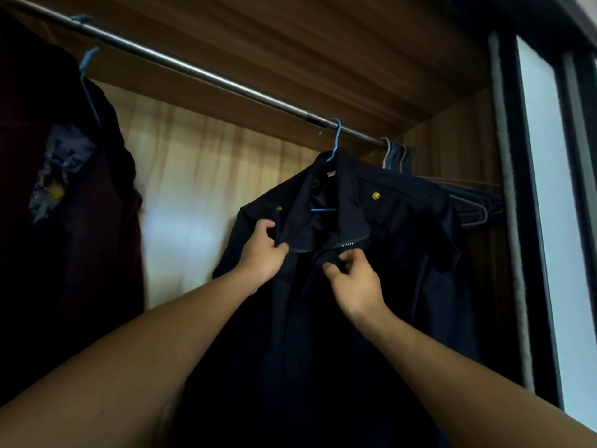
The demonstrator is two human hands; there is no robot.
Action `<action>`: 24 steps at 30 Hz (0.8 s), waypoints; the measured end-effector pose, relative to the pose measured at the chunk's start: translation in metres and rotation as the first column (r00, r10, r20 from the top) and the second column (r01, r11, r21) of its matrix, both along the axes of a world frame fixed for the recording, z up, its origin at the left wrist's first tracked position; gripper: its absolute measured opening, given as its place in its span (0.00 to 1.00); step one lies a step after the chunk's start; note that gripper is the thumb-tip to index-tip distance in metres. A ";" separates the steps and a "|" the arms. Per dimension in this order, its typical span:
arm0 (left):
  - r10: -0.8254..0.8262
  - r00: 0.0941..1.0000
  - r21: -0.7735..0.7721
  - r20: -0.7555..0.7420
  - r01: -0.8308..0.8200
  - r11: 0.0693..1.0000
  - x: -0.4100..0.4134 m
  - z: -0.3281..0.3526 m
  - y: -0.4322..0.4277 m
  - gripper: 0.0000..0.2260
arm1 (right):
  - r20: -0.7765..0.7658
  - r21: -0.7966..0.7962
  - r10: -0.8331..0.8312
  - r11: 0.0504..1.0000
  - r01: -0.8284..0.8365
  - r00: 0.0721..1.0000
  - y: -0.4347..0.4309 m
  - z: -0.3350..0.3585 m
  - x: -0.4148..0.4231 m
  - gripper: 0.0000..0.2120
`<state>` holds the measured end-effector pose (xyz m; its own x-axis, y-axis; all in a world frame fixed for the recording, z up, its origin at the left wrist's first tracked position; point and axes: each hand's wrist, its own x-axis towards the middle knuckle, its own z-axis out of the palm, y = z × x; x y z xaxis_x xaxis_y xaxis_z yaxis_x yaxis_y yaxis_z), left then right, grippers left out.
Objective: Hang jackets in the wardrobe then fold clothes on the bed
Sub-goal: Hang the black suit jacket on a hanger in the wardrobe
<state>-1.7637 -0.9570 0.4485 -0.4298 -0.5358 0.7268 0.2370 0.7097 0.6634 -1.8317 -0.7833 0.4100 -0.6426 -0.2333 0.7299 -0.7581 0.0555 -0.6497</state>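
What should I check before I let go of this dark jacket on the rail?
1. Blue wire hanger hook over metal wardrobe rail: ok.
2. Dark navy zip jacket shoulders seated on hanger: cannot tell, fabric hides them.
3. Left hand pinches the collar edge: ok.
4. Right hand pinches the front by the zip: ok.
5. Bare rail to the jacket's left: ok; bunch of empty hangers crowds its right.

Empty hangers [394, 155]; printed maroon garment [80, 240]

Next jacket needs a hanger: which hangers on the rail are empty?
The bunch of grey and pale hangers at the metal rail's right end; both blue hangers are loaded.
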 end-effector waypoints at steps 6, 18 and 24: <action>0.410 0.911 -0.229 0.042 -0.391 0.891 -0.008 -0.002 0.001 0.14 | 0.027 0.004 0.026 1.000 -0.026 0.999 0.003 0.014 -0.004 0.02; -0.154 0.985 -0.466 0.077 0.173 0.868 0.012 0.017 0.038 0.04 | -0.312 0.269 0.068 0.963 0.020 0.948 0.027 0.035 0.006 0.28; 0.044 0.986 -0.485 0.161 0.040 0.874 0.021 -0.001 0.027 0.15 | -0.356 0.519 -0.037 0.823 0.230 0.934 0.039 0.035 0.001 0.31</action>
<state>-1.7424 -0.9298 0.4474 -0.5630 -0.1351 0.8154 0.1547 0.9519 0.2645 -1.8302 -0.7439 0.4455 -0.4540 -0.5815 0.6751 -0.8731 0.4416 -0.2068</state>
